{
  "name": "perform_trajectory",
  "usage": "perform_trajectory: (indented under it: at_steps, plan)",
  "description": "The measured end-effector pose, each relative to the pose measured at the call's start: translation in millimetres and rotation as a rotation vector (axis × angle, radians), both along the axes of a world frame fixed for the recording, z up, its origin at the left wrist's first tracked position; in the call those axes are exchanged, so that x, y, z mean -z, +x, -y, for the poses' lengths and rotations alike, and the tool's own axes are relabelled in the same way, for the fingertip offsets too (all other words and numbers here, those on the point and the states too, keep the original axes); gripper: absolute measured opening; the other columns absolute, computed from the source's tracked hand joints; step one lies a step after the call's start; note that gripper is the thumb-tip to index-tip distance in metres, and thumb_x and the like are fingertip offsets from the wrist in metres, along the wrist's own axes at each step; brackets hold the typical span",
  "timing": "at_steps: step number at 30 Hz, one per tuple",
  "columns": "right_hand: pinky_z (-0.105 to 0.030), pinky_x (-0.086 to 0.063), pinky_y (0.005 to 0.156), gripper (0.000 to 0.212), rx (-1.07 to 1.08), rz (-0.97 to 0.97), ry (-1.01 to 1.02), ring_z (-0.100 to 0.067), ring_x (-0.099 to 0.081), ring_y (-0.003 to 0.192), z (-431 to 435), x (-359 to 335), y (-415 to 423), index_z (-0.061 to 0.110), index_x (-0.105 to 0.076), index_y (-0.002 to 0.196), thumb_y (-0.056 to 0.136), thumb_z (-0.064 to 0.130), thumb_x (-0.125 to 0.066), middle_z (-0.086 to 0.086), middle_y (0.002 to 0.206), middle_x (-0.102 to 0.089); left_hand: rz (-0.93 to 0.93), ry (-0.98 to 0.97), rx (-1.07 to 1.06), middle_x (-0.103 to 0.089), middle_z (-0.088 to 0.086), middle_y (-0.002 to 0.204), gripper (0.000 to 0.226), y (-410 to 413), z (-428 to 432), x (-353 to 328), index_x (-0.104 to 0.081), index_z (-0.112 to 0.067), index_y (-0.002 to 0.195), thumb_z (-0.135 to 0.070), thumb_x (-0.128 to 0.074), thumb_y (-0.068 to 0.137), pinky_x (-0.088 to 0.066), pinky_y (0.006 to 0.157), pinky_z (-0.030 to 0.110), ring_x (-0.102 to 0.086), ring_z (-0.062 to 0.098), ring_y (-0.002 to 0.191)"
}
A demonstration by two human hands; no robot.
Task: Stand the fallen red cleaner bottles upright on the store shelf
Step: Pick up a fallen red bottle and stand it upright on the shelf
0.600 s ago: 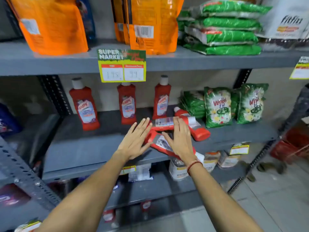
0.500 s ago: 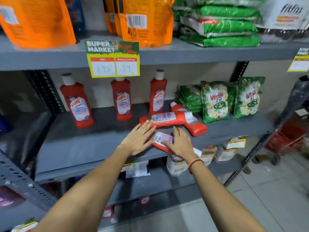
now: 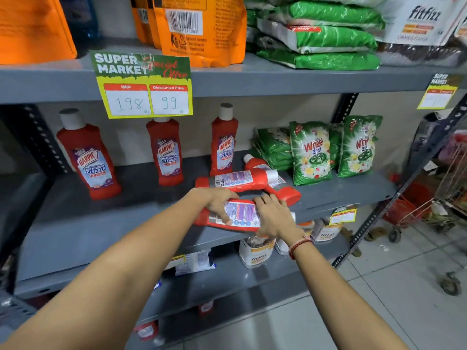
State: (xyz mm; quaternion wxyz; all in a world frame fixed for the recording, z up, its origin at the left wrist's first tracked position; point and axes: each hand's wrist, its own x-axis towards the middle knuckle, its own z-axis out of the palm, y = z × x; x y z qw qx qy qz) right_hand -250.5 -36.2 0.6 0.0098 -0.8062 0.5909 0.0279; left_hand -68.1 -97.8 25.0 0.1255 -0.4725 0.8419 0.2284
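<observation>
Both hands now gripping fallen bottle (image 3: 240, 215) at shelf front edge (image 3: 106, 251); open room left.

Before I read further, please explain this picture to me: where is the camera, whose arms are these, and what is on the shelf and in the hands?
There is no machine here. A person wears one wide camera on the head, looking forward and down, so the two bare arms are the person's own.

The left hand and the right hand both grip one fallen red cleaner bottle at the front edge of the grey shelf. It lies on its side, back label up.

Behind it, two more red bottles lie fallen, crossing each other. Three bottles stand upright further back. To the right stand green detergent packs. A yellow price tag hangs from the shelf above.
</observation>
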Motion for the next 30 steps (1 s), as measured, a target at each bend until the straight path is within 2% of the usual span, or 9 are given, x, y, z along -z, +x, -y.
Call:
perform_trajectory:
  at_steps: [7, 10, 12, 16, 19, 22, 25, 27, 30]
  plan:
    - [-0.063, -0.006, 0.113, 0.079, -0.237, -0.229, -0.310, -0.032, -0.036, 0.129, 10.8, -51.3, 26.0, 0.014, -0.032, 0.136, 0.069, 0.019, -0.074, -0.011, 0.133, -0.046, -0.439, -0.038, -0.205, -0.057, -0.001, 0.113, 0.072, 47.9, -18.7, -11.1, -0.044, -0.016, 0.129, -0.027, -0.080, 0.068, -0.047, 0.086, 0.022, -0.056, 0.014, 0.101]
    - [-0.068, -0.020, 0.107, 0.077, -0.346, -0.310, -0.571, -0.033, -0.051, 0.120, 16.4, -62.1, 46.4, 0.015, -0.053, 0.122, 0.050, 0.008, -0.078, -0.010, 0.118, -0.060, -0.671, -0.133, -0.354, -0.062, -0.004, 0.104, 0.066, 66.9, -38.9, -6.2, -0.051, -0.015, 0.124, -0.021, -0.082, 0.066, -0.050, 0.079, 0.016, -0.060, 0.010, 0.091]
    - [-0.067, -0.027, 0.102, 0.078, -0.387, -0.253, -0.735, -0.034, -0.053, 0.122, 14.1, -67.0, 59.7, 0.014, -0.056, 0.122, 0.046, -0.001, -0.067, -0.013, 0.121, -0.062, -0.794, -0.218, -0.464, -0.066, -0.001, 0.105, 0.067, 79.3, -51.1, 4.2, -0.053, -0.012, 0.122, -0.023, -0.083, 0.063, -0.052, 0.083, 0.022, -0.064, 0.010, 0.090]
    - [-0.058, -0.015, 0.110, 0.071, -0.388, 0.140, -0.846, -0.032, -0.028, 0.141, 2.7, -67.2, 93.8, 0.012, -0.033, 0.139, 0.071, -0.003, -0.042, -0.018, 0.147, -0.039, -1.005, -0.311, -0.686, -0.068, 0.004, 0.107, 0.064, 111.3, -70.9, 19.3, -0.056, -0.007, 0.118, -0.019, -0.085, 0.061, -0.055, 0.085, 0.024, -0.066, 0.014, 0.093]
    - [-0.044, -0.011, 0.118, 0.082, -0.317, 0.588, -0.645, -0.025, -0.010, 0.144, 1.6, -59.3, 128.5, 0.009, -0.018, 0.145, 0.079, 0.016, -0.067, -0.016, 0.155, -0.021, -1.128, -0.345, -0.802, -0.070, -0.011, 0.096, 0.066, 141.5, -86.6, 18.7, -0.057, -0.015, 0.111, -0.033, -0.086, 0.054, -0.054, 0.080, 0.015, -0.067, 0.004, 0.085]
    - [-0.030, -0.015, 0.117, 0.102, -0.174, 1.076, -0.188, -0.022, -0.023, 0.141, 1.2, -55.7, 179.2, 0.008, -0.017, 0.145, 0.070, 0.037, -0.079, -0.013, 0.152, -0.027, -1.188, -0.432, -0.901, -0.068, -0.012, 0.092, 0.064, 174.0, -99.4, 17.2, -0.055, -0.020, 0.107, -0.029, -0.088, 0.052, -0.055, 0.078, 0.015, -0.066, 0.000, 0.082]
    - [-0.038, -0.046, 0.102, 0.080, -0.161, 1.213, 0.039, -0.019, -0.060, 0.110, 5.7, -55.9, 223.4, 0.009, -0.041, 0.129, 0.066, 0.035, -0.083, -0.012, 0.124, -0.062, -1.211, -0.492, -0.959, -0.067, -0.009, 0.095, 0.058, 203.9, -109.2, 17.9, -0.057, -0.013, 0.112, -0.011, -0.083, 0.060, -0.054, 0.077, 0.013, -0.067, -0.002, 0.082]
    - [-0.043, -0.051, 0.094, 0.060, -0.198, 1.237, 0.140, -0.017, -0.065, 0.096, 7.8, -58.0, 248.8, 0.008, -0.049, 0.118, 0.070, 0.023, -0.081, -0.011, 0.112, -0.068, -1.230, -0.498, -0.993, -0.069, -0.002, 0.099, 0.060, 224.3, -116.3, 21.5, -0.057, -0.011, 0.115, -0.008, -0.082, 0.060, -0.054, 0.077, 0.012, -0.068, 0.000, 0.087]
    - [-0.043, -0.052, 0.094, 0.059, -0.274, 1.231, 0.245, -0.019, -0.065, 0.098, 8.0, -62.6, 278.3, 0.008, -0.048, 0.117, 0.069, 0.020, -0.081, -0.011, 0.113, -0.067, -1.252, -0.513, -1.043, -0.070, 0.008, 0.105, 0.066, 250.4, -125.1, 27.3, -0.057, -0.007, 0.117, -0.013, -0.084, 0.057, -0.055, 0.080, 0.016, -0.068, 0.011, 0.095]
